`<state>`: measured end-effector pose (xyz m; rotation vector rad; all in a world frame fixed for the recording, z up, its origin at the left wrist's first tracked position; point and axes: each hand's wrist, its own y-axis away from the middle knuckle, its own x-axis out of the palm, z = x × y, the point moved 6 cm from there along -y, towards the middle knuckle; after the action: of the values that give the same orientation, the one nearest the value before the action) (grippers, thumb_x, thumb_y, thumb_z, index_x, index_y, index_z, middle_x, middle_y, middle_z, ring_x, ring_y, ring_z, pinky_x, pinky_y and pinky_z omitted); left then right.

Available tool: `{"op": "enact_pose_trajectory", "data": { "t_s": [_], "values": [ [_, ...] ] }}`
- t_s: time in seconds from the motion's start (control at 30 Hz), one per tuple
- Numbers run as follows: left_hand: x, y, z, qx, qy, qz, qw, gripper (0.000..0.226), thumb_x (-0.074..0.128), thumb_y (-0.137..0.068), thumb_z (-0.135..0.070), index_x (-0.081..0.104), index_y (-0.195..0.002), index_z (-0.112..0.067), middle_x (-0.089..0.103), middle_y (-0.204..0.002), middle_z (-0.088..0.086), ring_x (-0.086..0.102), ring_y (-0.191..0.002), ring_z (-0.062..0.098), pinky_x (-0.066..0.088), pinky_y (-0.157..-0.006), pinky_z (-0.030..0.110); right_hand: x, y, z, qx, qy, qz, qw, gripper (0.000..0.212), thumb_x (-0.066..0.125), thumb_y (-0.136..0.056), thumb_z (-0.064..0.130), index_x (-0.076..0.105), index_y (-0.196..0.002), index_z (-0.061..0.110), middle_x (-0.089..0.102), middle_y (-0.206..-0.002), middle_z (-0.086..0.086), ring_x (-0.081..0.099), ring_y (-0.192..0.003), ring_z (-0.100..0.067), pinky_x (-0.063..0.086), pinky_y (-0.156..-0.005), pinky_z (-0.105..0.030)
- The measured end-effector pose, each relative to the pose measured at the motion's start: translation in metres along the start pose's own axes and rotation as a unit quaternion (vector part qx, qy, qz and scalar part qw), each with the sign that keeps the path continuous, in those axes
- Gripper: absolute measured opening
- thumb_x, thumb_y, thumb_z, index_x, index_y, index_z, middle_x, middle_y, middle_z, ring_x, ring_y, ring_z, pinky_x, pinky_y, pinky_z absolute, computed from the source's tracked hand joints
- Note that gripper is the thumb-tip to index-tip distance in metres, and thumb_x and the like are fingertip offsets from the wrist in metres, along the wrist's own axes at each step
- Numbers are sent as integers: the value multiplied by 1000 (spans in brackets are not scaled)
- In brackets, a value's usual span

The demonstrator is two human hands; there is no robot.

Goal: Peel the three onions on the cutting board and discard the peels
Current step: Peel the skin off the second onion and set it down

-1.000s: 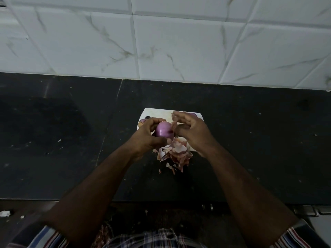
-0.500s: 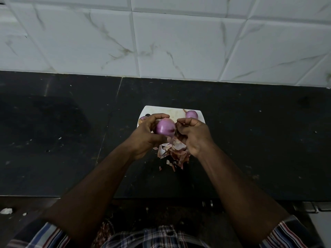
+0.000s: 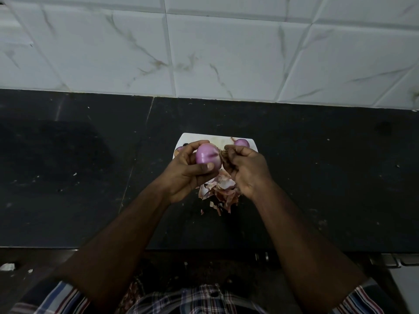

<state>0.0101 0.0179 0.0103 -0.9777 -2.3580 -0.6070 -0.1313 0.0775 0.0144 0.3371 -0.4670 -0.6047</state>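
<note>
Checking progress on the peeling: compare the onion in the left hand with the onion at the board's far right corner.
The held onion is off the board, gripped by the left hand; the far onion rests on the cutting board untouched. The held onion shows nearly whole, with the right hand pinching skin at its end; the far onion is half hidden behind that hand. Both look smooth, purple and mostly peeled.

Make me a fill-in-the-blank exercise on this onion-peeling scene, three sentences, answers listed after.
1. The left hand holds a peeled purple ____ above the board.
2. The right hand pinches a strip of brown ____ beside it.
3. The pile of peels lies at the near edge of the white ____ board.

Missing words: onion; peel; cutting
</note>
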Motion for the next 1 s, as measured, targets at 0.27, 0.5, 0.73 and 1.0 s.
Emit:
{"op": "enact_pose_trajectory", "data": {
  "t_s": [0.27, 0.5, 0.73, 1.0],
  "values": [
    [-7, 3, 4, -24, 8, -45, 999, 65, 68, -79, 7, 48, -138, -9, 57, -132, 19, 63, -114, 38, 53, -97, 52, -11, 6, 6, -113, 348, 83, 927, 38, 63, -95, 9, 61, -132, 13, 65, -130, 3, 61, -118, -8, 50, -104, -34],
    [9, -3, 9, -21, 49, -25, 998, 62, 68, -84, 5, 45, -140, -6, 65, -123, 19, 69, -106, 36, 60, -87, 44, 7, 3, -1, -96, 125, 58, 986, 20, 69, -91, 13, 73, -110, 9, 75, -107, -5, 70, -106, -21, 54, -99, -44],
    [5, -3, 13, 2, -12, -44, 999, 63, 65, -82, 13, 47, -137, -12, 61, -125, 15, 66, -110, 35, 58, -92, 46, 3, 2, -12, -45, 30, -57, 997, 12, 68, -88, 1, 77, -89, 9, 77, -94, -8, 73, -92, -24, 60, -80, -35],
    [14, 0, 7, 95, -194, -66, 974, 63, 71, -79, 18, 52, -126, -20, 61, -119, 10, 67, -97, 13, 58, -77, 30, -1, 0, -22, 36, -31, -102, 994, 17, 63, -89, 1, 77, -88, 12, 78, -89, -7, 73, -90, -28, 61, -80, -44]
  ]
}}
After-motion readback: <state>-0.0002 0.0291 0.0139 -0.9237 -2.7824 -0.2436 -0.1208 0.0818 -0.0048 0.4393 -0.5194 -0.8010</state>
